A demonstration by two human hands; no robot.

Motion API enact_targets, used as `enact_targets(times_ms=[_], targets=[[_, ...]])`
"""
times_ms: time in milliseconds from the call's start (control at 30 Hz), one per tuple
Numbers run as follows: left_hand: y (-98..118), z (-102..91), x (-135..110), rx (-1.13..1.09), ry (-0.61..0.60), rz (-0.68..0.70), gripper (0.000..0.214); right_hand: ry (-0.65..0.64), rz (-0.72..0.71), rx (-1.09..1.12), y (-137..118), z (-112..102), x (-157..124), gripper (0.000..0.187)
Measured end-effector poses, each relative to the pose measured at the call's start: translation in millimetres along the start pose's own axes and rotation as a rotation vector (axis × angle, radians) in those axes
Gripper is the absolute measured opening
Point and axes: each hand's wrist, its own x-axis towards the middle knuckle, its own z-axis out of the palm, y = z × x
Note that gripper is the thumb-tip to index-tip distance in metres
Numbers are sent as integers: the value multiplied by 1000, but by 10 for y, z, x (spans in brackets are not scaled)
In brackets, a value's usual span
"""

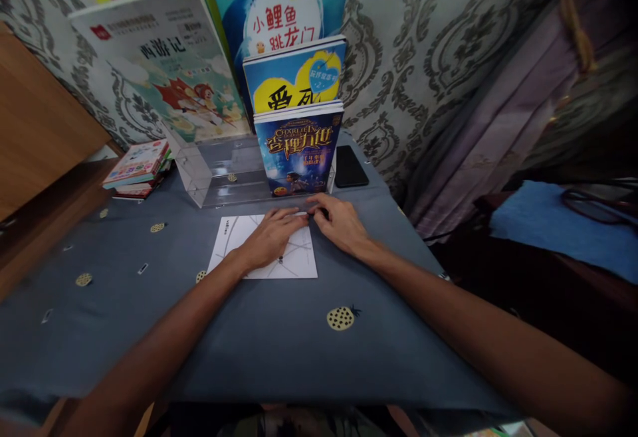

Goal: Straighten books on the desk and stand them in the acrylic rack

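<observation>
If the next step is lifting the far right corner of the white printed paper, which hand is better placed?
Probably the right hand: it is beside that corner. The left hand lies across the white printed paper, so it seems better placed to steady it.

- Head view: from above the near edge of the desk (269, 350), facing forward and down;
- Near range; left hand (272, 236) and right hand (339, 223) mid-frame, patterned wall (423, 32) behind.

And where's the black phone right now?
In the head view, the black phone lies on the blue-grey tablecloth, just right of the front dark-blue book and beyond the right hand.
</observation>
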Motion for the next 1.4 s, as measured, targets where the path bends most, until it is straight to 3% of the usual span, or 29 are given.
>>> enact_targets(times_ms=[300,500,933,1233,1400], targets=[[40,-43,21,-2,49,44,51,-61,-76,41,-21,-9,5,36],[76,-60,-13,-48,62,85,49,-64,-45,-10,-37,-14,3,35],[608,-275,-555,-224,-55,164,51,-45,-64,-51,-41,-7,-20,31],[646,-308,-619,-160,-74,172,44,-65,-104,-144,-81,-19,-41,26],[598,-368,-794,-173,-27,120,39,-63,-105,-121,-58,-21,-38,26]])
